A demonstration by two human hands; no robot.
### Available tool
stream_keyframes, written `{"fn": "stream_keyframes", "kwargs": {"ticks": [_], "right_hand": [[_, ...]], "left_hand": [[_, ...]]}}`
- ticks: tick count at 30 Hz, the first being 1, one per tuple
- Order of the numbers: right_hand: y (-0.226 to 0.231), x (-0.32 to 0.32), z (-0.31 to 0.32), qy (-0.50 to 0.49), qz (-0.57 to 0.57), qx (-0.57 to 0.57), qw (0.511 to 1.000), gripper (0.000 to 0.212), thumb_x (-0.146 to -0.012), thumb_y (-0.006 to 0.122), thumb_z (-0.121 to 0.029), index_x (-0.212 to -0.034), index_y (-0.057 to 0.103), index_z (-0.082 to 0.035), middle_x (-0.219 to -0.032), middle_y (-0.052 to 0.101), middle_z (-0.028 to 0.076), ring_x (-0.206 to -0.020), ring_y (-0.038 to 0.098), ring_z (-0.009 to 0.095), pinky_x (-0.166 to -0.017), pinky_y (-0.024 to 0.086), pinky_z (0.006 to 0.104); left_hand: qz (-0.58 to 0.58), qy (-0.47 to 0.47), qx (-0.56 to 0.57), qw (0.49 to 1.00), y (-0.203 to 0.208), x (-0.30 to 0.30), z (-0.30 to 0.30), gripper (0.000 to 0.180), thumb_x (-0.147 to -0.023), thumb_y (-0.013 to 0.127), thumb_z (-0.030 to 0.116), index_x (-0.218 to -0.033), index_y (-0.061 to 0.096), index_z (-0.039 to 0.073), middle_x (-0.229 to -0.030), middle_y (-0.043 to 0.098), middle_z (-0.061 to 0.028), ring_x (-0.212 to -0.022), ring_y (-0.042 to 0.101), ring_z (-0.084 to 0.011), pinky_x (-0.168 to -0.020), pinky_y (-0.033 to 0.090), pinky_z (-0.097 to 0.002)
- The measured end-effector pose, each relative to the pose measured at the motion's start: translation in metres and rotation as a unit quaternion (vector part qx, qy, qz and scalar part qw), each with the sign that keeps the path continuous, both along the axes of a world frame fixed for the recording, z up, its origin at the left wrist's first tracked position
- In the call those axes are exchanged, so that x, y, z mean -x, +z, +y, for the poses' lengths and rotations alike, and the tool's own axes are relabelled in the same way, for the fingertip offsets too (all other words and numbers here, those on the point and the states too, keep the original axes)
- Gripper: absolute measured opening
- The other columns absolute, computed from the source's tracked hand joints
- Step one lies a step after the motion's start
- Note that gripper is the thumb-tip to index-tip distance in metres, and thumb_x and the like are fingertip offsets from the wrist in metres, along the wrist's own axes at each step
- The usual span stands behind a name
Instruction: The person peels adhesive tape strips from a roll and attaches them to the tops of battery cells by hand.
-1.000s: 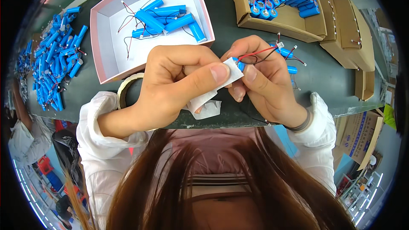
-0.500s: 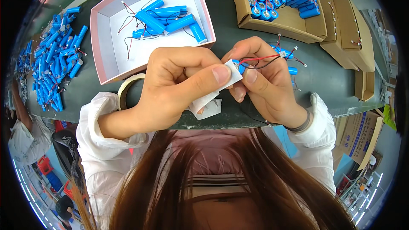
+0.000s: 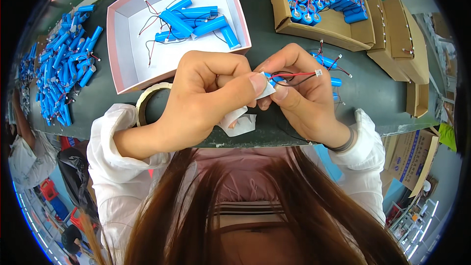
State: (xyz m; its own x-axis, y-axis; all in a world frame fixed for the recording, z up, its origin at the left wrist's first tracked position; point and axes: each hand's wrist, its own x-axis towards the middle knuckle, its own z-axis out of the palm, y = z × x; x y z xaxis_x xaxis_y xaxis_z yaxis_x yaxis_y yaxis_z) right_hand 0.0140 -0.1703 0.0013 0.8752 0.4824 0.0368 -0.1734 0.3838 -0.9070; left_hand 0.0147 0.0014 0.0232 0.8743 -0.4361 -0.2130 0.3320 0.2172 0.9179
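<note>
My right hand [image 3: 310, 99] grips a blue cylindrical battery [image 3: 268, 75], mostly hidden by the fingers. Its red and black wires run right to a small white connector [image 3: 318, 73]. Pinched in my left hand [image 3: 203, 95] is a piece of white paper-like strip [image 3: 268, 91], pressed against the battery's end under the thumb. Both hands meet over the near side of the dark green table. Below my left fingers lies more crumpled white backing paper [image 3: 241, 124]; whether it joins the pinched strip is hidden.
A pink-rimmed white box [image 3: 115, 44] holds several wired batteries. To the left spreads a heap of blue batteries [image 3: 64, 68]. A cardboard tray [image 3: 324, 39] of upright batteries stands back right, beside more cardboard boxes [image 3: 400, 39]. A tape roll [image 3: 142, 104] sits by my left wrist; loose batteries [image 3: 335, 82] lie beyond my right hand.
The white strip's end has come down against the battery, showing less of its flat face. My left thumb has shifted slightly right, and the wires and connector have swung a little lower.
</note>
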Motion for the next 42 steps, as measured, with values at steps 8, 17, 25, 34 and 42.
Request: {"fn": "stream_keyframes", "kwargs": {"ticks": [8,17,25,34,42], "right_hand": [[-0.003,0.002,0.002,-0.011,-0.043,0.041,0.998,0.018,-0.081,0.052,-0.005,-0.096,0.045,0.001,-0.089,0.054,0.012,-0.074,0.052,0.013,-0.062,0.041,0.0225],[0.011,0.001,0.002,0.034,0.037,0.016,0.999,0.04,-0.072,0.061,-0.029,-0.094,0.042,-0.002,-0.083,0.05,0.005,-0.071,0.047,0.008,-0.059,0.036,0.0196],[0.007,0.003,0.001,0.009,0.042,0.066,0.997,0.027,-0.075,0.058,-0.024,-0.085,0.043,-0.003,-0.073,0.049,0.002,-0.061,0.045,0.006,-0.05,0.035,0.0192],[0.006,0.012,0.009,-0.09,0.105,0.053,0.989,0.015,-0.078,0.052,-0.017,-0.073,0.046,-0.004,-0.063,0.05,0.004,-0.048,0.041,0.006,-0.038,0.032,0.0196],[0.012,-0.006,-0.002,-0.172,0.052,-0.016,0.984,0.013,-0.085,0.048,-0.02,-0.086,0.047,-0.007,-0.061,0.036,0.0,-0.054,0.033,0.007,-0.043,0.032,0.0216]], "left_hand": [[0.017,0.004,0.025,1.0,-0.001,0.002,0.001,0.027,-0.08,0.056,0.011,-0.057,0.051,0.0,-0.044,0.045,0.0015,-0.037,0.035,-0.0009,-0.037,0.024,-0.0183],[0.001,-0.001,-0.002,1.0,0.001,0.01,-0.007,0.023,-0.083,0.053,0.011,-0.063,0.053,-0.001,-0.05,0.048,0.0017,-0.044,0.035,0.0003,-0.04,0.026,-0.0182],[-0.114,-0.035,-0.061,0.991,-0.01,0.014,-0.006,0.017,-0.082,0.055,0.011,-0.068,0.055,0.001,-0.048,0.041,0.0037,-0.044,0.031,-0.0008,-0.04,0.022,-0.0199],[-0.23,0.021,-0.149,0.961,-0.008,0.015,-0.009,0.01,-0.076,0.06,0.009,-0.07,0.062,0.001,-0.045,0.047,-0.0015,-0.038,0.035,-0.0048,-0.037,0.027,-0.0215],[-0.486,0.038,-0.201,0.85,-0.006,0.017,-0.005,0.007,-0.065,0.065,0.004,-0.07,0.061,0.004,-0.054,0.053,-0.0076,-0.041,0.049,-0.0189,-0.037,0.035,-0.0274]]}}
